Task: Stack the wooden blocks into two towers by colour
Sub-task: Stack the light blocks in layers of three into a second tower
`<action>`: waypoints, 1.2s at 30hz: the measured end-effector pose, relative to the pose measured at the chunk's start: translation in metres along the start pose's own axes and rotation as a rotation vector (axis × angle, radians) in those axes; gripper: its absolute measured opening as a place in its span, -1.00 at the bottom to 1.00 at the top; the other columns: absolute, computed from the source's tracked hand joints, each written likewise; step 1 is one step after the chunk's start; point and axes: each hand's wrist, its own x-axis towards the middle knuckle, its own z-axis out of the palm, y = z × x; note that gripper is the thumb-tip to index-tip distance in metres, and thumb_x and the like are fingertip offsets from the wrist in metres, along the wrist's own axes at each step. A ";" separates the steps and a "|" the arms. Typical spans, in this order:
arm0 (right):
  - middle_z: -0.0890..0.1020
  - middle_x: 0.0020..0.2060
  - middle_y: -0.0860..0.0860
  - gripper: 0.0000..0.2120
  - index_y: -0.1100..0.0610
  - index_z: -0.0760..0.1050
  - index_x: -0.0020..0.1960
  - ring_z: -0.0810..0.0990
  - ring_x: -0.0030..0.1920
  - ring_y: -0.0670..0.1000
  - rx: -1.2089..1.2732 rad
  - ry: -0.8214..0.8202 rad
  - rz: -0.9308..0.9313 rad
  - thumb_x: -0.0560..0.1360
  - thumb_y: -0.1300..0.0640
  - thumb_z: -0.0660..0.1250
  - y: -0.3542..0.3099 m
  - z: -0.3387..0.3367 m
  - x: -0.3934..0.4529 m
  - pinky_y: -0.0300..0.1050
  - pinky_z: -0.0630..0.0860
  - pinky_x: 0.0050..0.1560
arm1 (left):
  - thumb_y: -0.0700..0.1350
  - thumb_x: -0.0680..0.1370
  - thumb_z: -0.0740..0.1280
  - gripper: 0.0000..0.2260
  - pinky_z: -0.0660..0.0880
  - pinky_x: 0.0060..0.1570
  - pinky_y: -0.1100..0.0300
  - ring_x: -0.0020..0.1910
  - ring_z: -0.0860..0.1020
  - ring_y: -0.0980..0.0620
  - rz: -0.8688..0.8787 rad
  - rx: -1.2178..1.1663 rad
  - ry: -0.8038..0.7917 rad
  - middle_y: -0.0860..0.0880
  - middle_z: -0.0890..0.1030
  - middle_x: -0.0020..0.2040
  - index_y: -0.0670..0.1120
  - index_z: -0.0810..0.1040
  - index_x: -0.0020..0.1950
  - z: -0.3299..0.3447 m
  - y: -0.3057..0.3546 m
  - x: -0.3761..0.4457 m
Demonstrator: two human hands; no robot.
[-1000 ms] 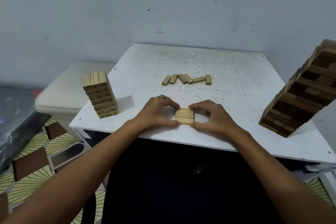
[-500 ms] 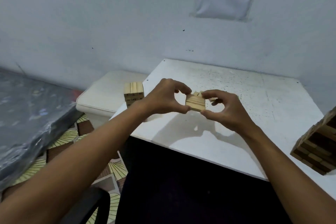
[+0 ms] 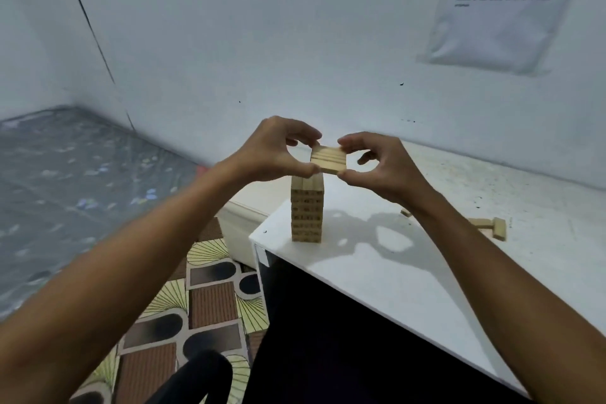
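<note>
Here, a pale wall (image 3: 262,26) is filling the upper part of the view, with a sheet of paper (image 3: 498,6) stuck to it at the upper right; its print is too small to read. A grey mattress (image 3: 65,190) is lying along the left, and below it a patterned floor (image 3: 210,298) is showing in brown, yellow and black. A white table (image 3: 410,272) is running from the centre to the right edge, and a cream cushion (image 3: 249,207) is sitting just beside its left corner.

Near that corner a tower (image 3: 307,211) of light wooden blocks is standing upright on the table. Just above its top, slightly to the right, a flat layer of light blocks (image 3: 328,159) is being held in the air between both hands. The left hand (image 3: 272,151) is pinching the layer's left edge between thumb and curled fingers. The right hand (image 3: 377,164) is pinching its right edge the same way. Whether the layer is touching the tower cannot be told.

Behind the right forearm, a few loose blocks (image 3: 492,228) are lying on the table, well apart from the tower.
</note>
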 end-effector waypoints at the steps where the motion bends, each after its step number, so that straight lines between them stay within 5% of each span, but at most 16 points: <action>1: 0.65 -0.02 -0.13 -0.57 0.06 0.58 0.15 0.60 0.04 -0.19 0.000 -0.015 0.000 0.31 0.25 0.56 0.000 0.005 0.006 -0.19 0.53 -0.02 | 0.16 0.20 0.46 -0.36 0.56 0.11 0.13 0.02 0.61 0.23 -0.023 -0.012 0.011 0.09 0.67 -0.03 -0.14 0.61 0.20 -0.003 -0.006 -0.002; 13: 0.63 -0.05 -0.19 -0.51 -0.01 0.54 0.14 0.57 0.02 -0.27 0.004 -0.162 0.079 0.21 0.04 0.47 0.007 0.028 0.018 -0.40 0.45 -0.10 | 0.18 0.18 0.47 -0.38 0.55 0.12 0.09 0.03 0.60 0.21 -0.138 -0.100 0.013 0.11 0.67 -0.02 -0.10 0.61 0.15 0.011 -0.040 -0.019; 21: 0.63 -0.03 -0.16 -0.53 0.03 0.53 0.19 0.58 0.06 -0.21 -0.035 -0.181 0.080 0.32 0.22 0.55 0.012 0.030 0.020 -0.39 0.44 -0.09 | 0.19 0.20 0.46 -0.40 0.53 0.15 0.08 0.04 0.59 0.24 -0.140 -0.112 0.015 0.12 0.67 -0.01 -0.09 0.62 0.14 0.013 -0.045 -0.022; 33: 0.63 -0.02 -0.22 -0.41 0.05 0.52 0.26 0.55 0.09 -0.26 -0.049 -0.206 0.099 0.23 0.01 0.47 0.008 0.030 0.018 -0.34 0.43 -0.07 | 0.22 0.20 0.45 -0.45 0.52 0.15 0.10 0.07 0.58 0.22 -0.138 -0.088 0.008 0.11 0.67 0.01 -0.06 0.67 0.08 0.015 -0.049 -0.023; 36: 0.62 -0.02 -0.22 -0.44 0.05 0.51 0.27 0.54 0.10 -0.25 -0.059 -0.208 0.102 0.29 0.09 0.53 0.010 0.029 0.018 -0.32 0.43 -0.05 | 0.23 0.20 0.44 -0.45 0.51 0.14 0.13 0.08 0.57 0.23 -0.130 -0.090 0.003 0.11 0.68 0.01 -0.06 0.68 0.08 0.015 -0.050 -0.022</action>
